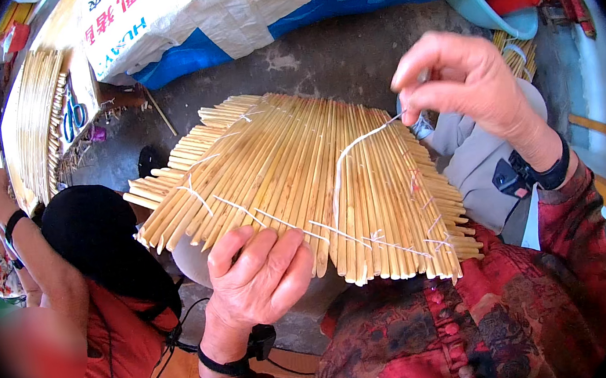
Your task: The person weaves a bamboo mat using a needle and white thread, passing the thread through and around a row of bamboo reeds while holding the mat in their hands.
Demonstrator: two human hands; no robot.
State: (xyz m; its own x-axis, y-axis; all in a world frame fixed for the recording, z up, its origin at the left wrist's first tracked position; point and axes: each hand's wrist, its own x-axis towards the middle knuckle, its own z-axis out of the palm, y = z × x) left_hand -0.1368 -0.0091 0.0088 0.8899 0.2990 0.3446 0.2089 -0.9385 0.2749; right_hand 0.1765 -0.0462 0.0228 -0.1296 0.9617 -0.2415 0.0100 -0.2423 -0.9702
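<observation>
A mat of pale yellow straw-like stalks (293,160), stitched with white thread and jagged along its edges, lies across my lap. My left hand (257,275) grips its near edge at lower middle, fingers curled around the stalks, thumb hidden. Above the mat's right side, my right hand (455,88) pinches a thin strand, possibly with a needle that is too small to make out. A white cord (344,161) runs from these fingertips down across the middle-right of the mat.
A co-worker in red (124,348) sits at left beside a board holding a stalk bundle (42,128) and scissors (73,113). A large white-and-blue sack (240,11) spans the far side. A pale blue basin with red and green items (488,18) is at upper right.
</observation>
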